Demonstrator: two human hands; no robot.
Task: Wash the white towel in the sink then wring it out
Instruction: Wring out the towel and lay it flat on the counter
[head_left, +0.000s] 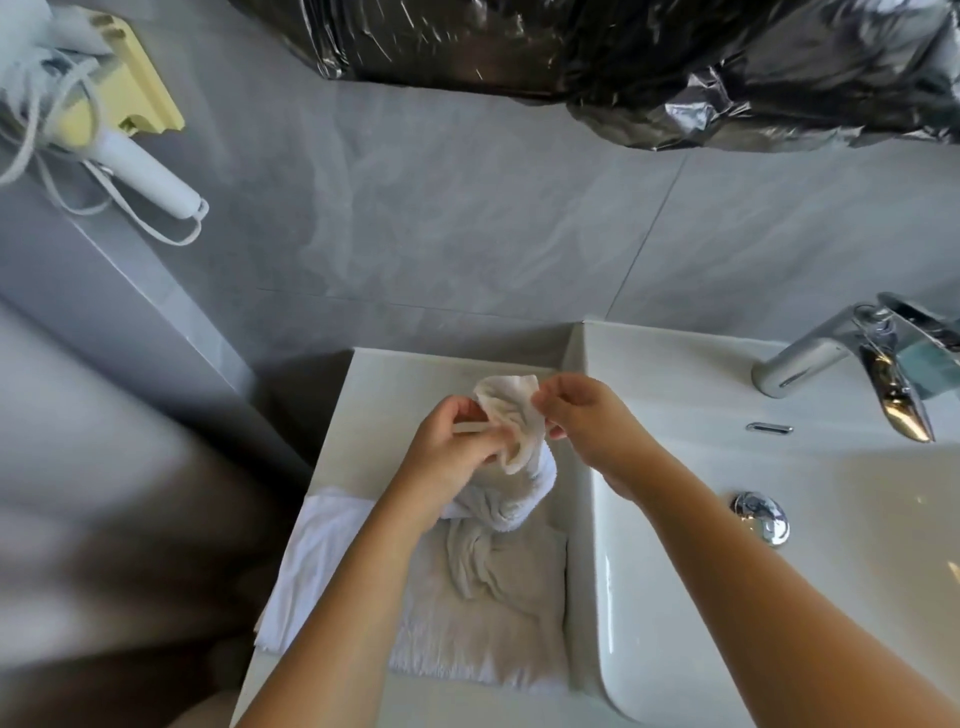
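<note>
1. Holding the white towel (511, 441) up over the tabletop (384, 395) left of the sink (675, 519) — not in the basin, no water seen running from the tap (831, 364).
2. Left hand (452, 447): fingers curled and clamped on the bunched middle of the cloth. Right hand (587, 415): fingertips pinched together on the upper corner, drawing it out.
3. Lower part twisted into a rope-like knot, resting on a flat beige towel (498, 623); a thinner white cloth (317, 551) beneath that, overhanging the front edge.
4. Handling, judged: soft, limp, no stiffness — sags wherever unsupported. Light if dry; wet or dry cannot be told, though the held twist hints at damp. Soaked, likely heavy and dripping. Terry pile — grips well, not slippery, not fragile.
5. Where to take hold, judged: both ends of the twisted length, one per hand, for wringing; corners only for shaking open.
6. Count: hands, two; towels or cloths, three — one held, two lying flat; sink, one; tap, one; drain plug (761, 514), one; black plastic sheet (623, 52) on the wall, one; corded white appliance (150, 176) at upper left, one.
</note>
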